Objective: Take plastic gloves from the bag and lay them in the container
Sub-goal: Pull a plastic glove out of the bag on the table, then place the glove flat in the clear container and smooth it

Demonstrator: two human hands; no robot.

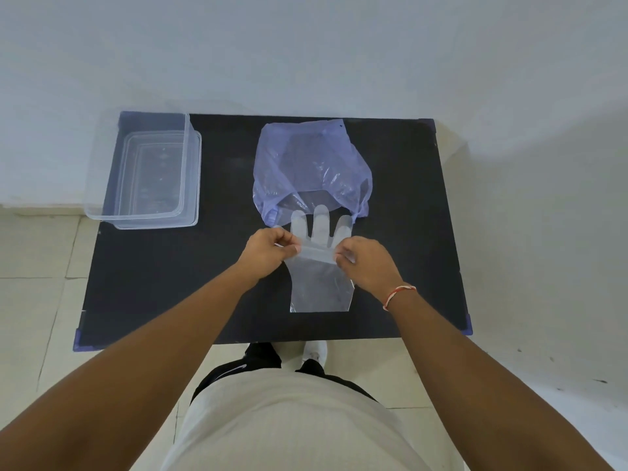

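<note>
**Glove Held at Both Edges Above the Table**

One clear rectangular container [142,175] is located at the far left corner of the table [204,283]; nothing is seen inside it. It overhangs the table's left edge slightly.

The left hand [268,251] is closed in a pinch on the left edge of one transparent plastic glove [319,266], thumb against curled fingers. The right hand [365,263] is likewise pinched shut on the glove's right edge. The glove is stretched flat between both hands, its fingers pointing far, toward the mouth of the bag, and its cuff hanging near. A red-and-white thread band [397,295] is worn on the right wrist.

One translucent purple bag [306,164] lies at the far centre of the table, its opening facing near, just beyond the glove's fingertips.

The table surface is matte black. A pale wall is seen beyond it, and light floor tiles [40,300] at either side.
</note>
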